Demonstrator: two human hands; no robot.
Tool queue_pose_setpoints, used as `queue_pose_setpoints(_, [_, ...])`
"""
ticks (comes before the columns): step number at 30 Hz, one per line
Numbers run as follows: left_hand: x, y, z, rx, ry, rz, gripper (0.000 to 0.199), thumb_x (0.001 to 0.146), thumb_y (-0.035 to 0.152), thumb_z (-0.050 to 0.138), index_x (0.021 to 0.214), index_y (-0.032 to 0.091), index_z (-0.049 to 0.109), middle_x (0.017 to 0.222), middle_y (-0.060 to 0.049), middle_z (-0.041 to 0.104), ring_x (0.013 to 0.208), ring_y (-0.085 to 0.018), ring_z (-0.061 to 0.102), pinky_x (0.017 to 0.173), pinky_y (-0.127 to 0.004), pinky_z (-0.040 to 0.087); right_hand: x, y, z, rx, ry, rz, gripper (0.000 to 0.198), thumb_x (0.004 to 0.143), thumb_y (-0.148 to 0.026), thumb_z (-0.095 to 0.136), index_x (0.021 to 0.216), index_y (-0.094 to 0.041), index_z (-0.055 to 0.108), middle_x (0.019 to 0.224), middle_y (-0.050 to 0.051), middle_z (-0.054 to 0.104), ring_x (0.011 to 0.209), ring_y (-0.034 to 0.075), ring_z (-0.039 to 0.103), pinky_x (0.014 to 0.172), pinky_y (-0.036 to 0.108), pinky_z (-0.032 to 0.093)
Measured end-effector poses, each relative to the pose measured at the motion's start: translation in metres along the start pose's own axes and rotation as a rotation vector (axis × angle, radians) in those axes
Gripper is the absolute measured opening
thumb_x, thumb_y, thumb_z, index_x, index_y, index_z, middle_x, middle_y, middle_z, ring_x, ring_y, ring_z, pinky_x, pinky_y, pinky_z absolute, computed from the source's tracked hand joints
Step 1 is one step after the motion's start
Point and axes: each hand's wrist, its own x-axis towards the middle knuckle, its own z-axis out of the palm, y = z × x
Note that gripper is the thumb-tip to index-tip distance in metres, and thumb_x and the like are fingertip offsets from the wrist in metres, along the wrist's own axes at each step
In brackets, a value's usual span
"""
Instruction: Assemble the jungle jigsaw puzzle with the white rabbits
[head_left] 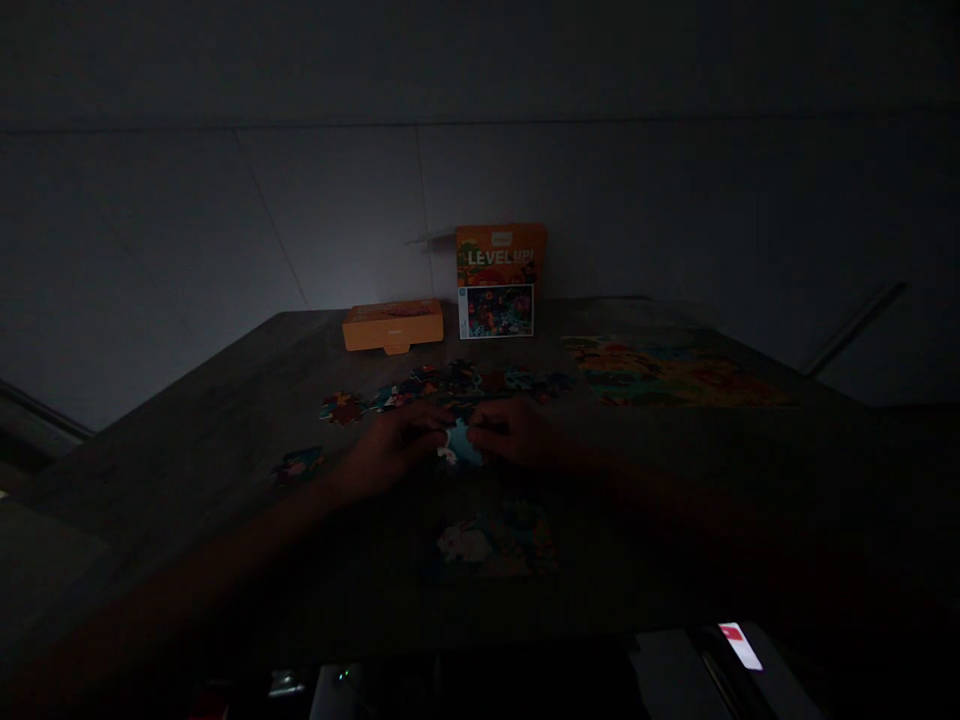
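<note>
In dim light both my hands meet over the middle of the table. My left hand (397, 445) pinches the left edge of a pale blue and white puzzle piece (463, 443). The fingers of my right hand (510, 432) close on that piece's right edge. Just beyond the hands lies a band of loose, dark, colourful puzzle pieces (457, 377). A joined puzzle section (499, 540) with a white animal lies nearer to me. To the left of my left forearm is a small group of pieces (300, 465).
An orange "LEVEL UP!" box (500, 255) stands against the wall with a picture card (496, 312) in front. Beside it lies an orange carton (394, 325). A bright puzzle picture (675, 372) lies at the right. A lit screen (741, 646) shows below the table's near edge.
</note>
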Motion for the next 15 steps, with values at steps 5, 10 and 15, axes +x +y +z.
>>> queue_pose_setpoints(5, [-0.0009, 0.0021, 0.0013, 0.052, -0.017, 0.020, 0.016, 0.086, 0.028, 0.060, 0.094, 0.018, 0.070, 0.091, -0.004, 0.072, 0.083, -0.018, 0.066, 0.076, -0.029, 0.053, -0.0024, -0.0004, -0.0013, -0.008, -0.041, 0.000, 0.021, 0.085, -0.033, 0.056, 0.074, -0.015, 0.059, 0.062, 0.000, 0.060, 0.056, 0.011, 0.053, 0.053, 0.021, 0.037])
queue_pose_setpoints(10, [-0.0019, 0.0019, 0.0012, 0.045, -0.027, 0.035, 0.015, 0.087, 0.027, 0.060, 0.093, 0.018, 0.070, 0.090, -0.003, 0.071, 0.081, -0.016, 0.065, 0.075, -0.027, 0.052, -0.0026, -0.0006, -0.0026, -0.026, -0.035, -0.034, 0.021, 0.085, -0.033, 0.057, 0.073, -0.015, 0.058, 0.062, -0.001, 0.058, 0.057, 0.010, 0.051, 0.054, 0.021, 0.035])
queue_pose_setpoints(15, [-0.0039, 0.0048, -0.0017, -0.008, -0.125, 0.008, 0.013, 0.085, 0.027, 0.063, 0.090, 0.017, 0.067, 0.087, -0.004, 0.071, 0.076, -0.015, 0.064, 0.068, -0.025, 0.052, -0.0029, -0.0037, -0.0041, -0.125, -0.122, -0.105, 0.026, 0.085, -0.033, 0.055, 0.067, -0.015, 0.056, 0.059, -0.003, 0.052, 0.054, 0.009, 0.043, 0.053, 0.021, 0.030])
